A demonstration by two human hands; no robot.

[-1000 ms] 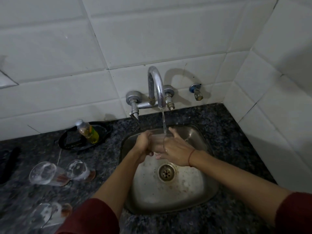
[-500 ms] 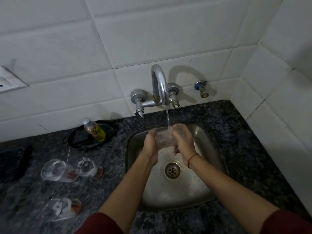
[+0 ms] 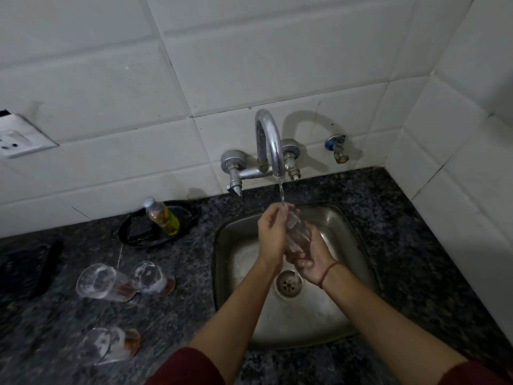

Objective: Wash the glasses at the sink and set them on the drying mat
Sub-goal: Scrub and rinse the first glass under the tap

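A clear glass is held tilted over the steel sink, its mouth up under the stream from the chrome tap. My right hand grips its lower part from below. My left hand wraps its upper side, fingers at the rim. Three more glasses with amber bases lie on their sides on the counter to the left: one, a second beside it, a third nearer me. No drying mat is clearly visible.
A small bottle of yellow liquid rests in a black dish behind the glasses. A dark object lies at the far left. White tiled walls close in behind and on the right, with a small valve and a socket.
The glass has turned from lying across between my hands to standing tilted with its mouth under the water. My right hand shifted below it. The view moved closer and left.
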